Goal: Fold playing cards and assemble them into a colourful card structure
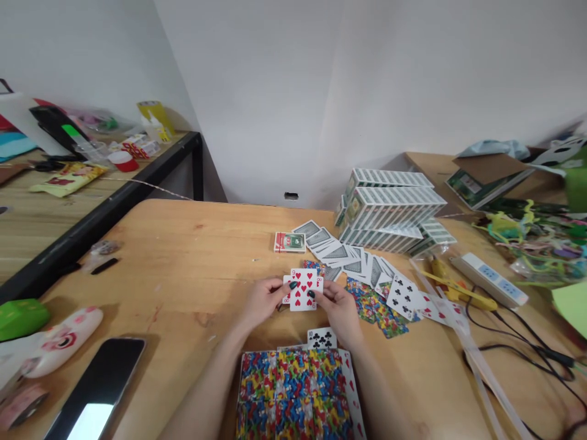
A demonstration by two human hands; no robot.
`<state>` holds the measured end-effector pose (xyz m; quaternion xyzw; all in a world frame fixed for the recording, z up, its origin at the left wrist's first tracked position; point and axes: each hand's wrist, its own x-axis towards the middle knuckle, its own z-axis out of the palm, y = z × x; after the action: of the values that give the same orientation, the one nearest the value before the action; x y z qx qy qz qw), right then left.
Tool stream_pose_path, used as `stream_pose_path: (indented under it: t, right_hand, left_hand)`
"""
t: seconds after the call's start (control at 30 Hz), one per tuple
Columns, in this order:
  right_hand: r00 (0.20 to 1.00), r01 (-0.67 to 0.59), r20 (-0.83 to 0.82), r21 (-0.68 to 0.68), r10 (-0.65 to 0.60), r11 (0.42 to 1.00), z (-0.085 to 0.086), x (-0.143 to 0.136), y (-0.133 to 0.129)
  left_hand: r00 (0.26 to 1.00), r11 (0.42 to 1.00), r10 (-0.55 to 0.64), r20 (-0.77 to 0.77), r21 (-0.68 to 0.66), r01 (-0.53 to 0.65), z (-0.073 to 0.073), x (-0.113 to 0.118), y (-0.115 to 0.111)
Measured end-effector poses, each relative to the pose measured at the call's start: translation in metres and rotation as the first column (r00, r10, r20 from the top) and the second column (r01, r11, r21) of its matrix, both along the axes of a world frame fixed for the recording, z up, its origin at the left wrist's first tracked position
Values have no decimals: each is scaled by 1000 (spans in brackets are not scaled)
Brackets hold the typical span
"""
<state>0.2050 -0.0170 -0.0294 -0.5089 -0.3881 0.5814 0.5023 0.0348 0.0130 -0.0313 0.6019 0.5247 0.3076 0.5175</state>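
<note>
Both hands pinch a few playing cards held face up above the wooden table. The front one is a heart card [303, 289], seemingly a nine, overlapping a heart card behind it marked 8. My left hand [267, 300] grips the left edge with the thumb on the face. At the right edge, my right hand [338, 304] does the same. Below them lies a ten of clubs [322, 338], partly under rows of colourful patterned card backs [293, 373]. Beyond the hands, loose cards with grey backs [340, 252] spread out, and a club card [403, 297] lies face up to the right.
A red and green card box [290, 242] lies behind the hands. Stacked card cartons [394, 208] stand at the back right. A power strip [490, 280], a yellow tool [463, 290] and black cables occupy the right. A phone [98, 388] lies at the front left.
</note>
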Motion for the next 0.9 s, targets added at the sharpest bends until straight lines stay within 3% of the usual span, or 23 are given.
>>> stream_pose_path:
  t: [0.4,0.9]
  right_hand:
    - [998,-18,-59,20,19,1000,2,-1,0]
    - [999,-39,-1,14,39,999,0,0,2]
  left_hand:
    - [999,999,28,-38,18,-27,5,2,-1]
    - [1000,999,25,-18,47,-24,2,2,0]
